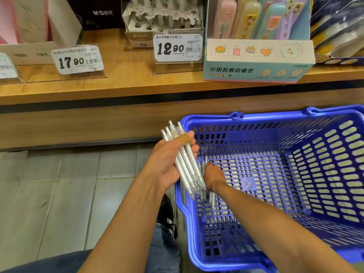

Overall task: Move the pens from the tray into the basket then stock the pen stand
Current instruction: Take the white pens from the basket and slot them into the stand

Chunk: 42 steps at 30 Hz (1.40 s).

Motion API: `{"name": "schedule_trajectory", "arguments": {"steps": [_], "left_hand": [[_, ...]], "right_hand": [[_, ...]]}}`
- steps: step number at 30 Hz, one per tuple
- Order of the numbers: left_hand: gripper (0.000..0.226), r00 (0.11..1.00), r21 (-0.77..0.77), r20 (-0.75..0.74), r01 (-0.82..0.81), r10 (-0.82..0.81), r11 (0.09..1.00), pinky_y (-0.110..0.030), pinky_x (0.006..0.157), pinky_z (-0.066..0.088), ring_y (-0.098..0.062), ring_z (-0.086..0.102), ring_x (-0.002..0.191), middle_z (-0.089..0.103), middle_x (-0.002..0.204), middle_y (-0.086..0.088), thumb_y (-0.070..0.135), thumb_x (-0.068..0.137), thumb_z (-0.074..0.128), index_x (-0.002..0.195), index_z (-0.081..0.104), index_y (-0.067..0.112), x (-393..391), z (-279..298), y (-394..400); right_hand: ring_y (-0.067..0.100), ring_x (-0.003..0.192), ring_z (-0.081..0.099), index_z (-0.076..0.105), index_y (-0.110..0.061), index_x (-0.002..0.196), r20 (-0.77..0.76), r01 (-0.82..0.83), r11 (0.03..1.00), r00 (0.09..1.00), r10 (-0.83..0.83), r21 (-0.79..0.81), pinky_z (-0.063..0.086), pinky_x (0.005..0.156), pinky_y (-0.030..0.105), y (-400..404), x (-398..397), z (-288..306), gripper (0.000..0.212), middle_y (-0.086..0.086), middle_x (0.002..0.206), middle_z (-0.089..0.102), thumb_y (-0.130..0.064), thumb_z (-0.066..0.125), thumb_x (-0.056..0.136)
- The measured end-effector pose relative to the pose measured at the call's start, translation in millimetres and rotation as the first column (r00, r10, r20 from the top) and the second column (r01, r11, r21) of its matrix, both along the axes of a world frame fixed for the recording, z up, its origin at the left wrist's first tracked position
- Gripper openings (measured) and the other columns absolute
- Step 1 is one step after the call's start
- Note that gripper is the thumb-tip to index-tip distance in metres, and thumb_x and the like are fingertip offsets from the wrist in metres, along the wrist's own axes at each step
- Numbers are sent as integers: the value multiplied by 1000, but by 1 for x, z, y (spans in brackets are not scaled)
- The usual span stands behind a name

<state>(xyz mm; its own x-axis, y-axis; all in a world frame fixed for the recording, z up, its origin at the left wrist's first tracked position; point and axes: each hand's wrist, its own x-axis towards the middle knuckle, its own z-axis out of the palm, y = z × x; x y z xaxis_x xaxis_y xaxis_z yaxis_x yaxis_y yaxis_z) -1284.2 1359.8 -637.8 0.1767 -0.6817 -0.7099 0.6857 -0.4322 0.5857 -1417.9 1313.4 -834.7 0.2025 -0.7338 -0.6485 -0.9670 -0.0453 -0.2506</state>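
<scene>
Stocking underway: left hand (167,162) grips a pen bundle (184,158); right hand (213,175), grasp unclear, reaches basket (295,119) pens; next, collect those for the stand (163,20).

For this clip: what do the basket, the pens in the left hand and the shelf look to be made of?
Basket: moulded blue plastic, slightly glossy, judging by the slotted walls and lattice floor.
Pens: pale translucent plastic barrels, smooth and faintly frosted; the left hand grips the bundle.
Shelf: wood or wood-look laminate, matt, with visible grain; which one cannot be told.
</scene>
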Motion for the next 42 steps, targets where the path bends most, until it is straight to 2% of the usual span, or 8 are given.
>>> {"name": "schedule_trajectory", "arguments": {"steps": [5, 9, 15, 24, 28, 31, 36, 42], "left_hand": [[12, 1000, 7, -24, -12, 12, 1000, -25, 56, 57, -14, 67, 59, 70, 72, -6, 14, 84, 72, 92, 71, 5, -1, 3, 2], [11, 1000, 0, -29, -11, 11, 1000, -25, 55, 57, -14, 68, 60, 71, 73, -7, 14, 84, 72, 91, 71, 5, -1, 3, 4], [9, 1000, 3, -20, -9, 9, 1000, -25, 57, 57, -14, 68, 61, 71, 73, -6, 14, 85, 72, 89, 72, 5, -1, 3, 4], [15, 1000, 2, -2, 9, -9, 1000, -26, 57, 58, -14, 68, 62, 71, 75, -7, 14, 86, 71, 98, 70, 4, -1, 2, 7], [17, 1000, -2, 8, 8, -8, 1000, -26, 55, 57, -15, 69, 61, 71, 75, -8, 12, 86, 71, 99, 71, 2, 0, 2, 7], [17, 1000, 1, 17, 9, -9, 1000, -26, 55, 57, -15, 69, 61, 72, 74, -7, 12, 85, 72, 99, 71, 2, 0, 2, 7], [20, 1000, 16, 22, 13, -14, 1000, -25, 55, 58, -15, 70, 60, 72, 72, -7, 13, 83, 74, 99, 70, 2, -1, 3, 4], [18, 1000, 13, 23, -2, 2, 1000, -25, 54, 57, -14, 69, 59, 71, 71, -6, 16, 82, 75, 96, 70, 5, -3, 5, 2]], "right_hand": [[27, 81, 61, 55, -3, 100, 20, 21, 998, 1000, -22, 62, 47, 64, 31, -1, -6, 3, 15, 16, 105, 66, -18, 57, 96], [31, 92, 62, 56, 0, 109, -22, 2, 998, 1000, -1, 62, 44, 66, 30, 5, -1, 4, 15, 17, 107, 63, -6, 50, 97], [26, 72, 51, 53, -5, 90, -17, 141, 988, 990, -141, 67, 42, 63, 32, 1, 1, 5, 7, 13, 88, 58, -6, 51, 96], [29, 98, 63, 59, 1, 114, -35, 197, 964, 980, -194, 178, 44, 69, 29, 4, 11, -7, 23, 15, 112, 64, 1, 47, 94], [23, 73, 56, 60, -4, 93, 31, 274, 943, 958, -285, 190, 43, 62, 28, -1, 2, -10, 16, 9, 90, 64, -21, 60, 94], [17, 55, 53, 53, -6, 74, 120, 357, 890, 908, -402, 283, 44, 55, 26, -10, -10, -9, 34, 6, 65, 56, -32, 69, 89], [14, 53, 58, 63, -1, 93, 368, 321, 767, 733, -573, 555, 51, 56, 25, -33, -32, 26, 22, 6, 62, 64, -21, 71, 86], [13, 52, 58, 65, -10, 88, 689, 82, 850, 547, -475, 521, 48, 50, 22, -48, -43, 119, 28, 5, 63, 64, -26, 82, 72]]}}
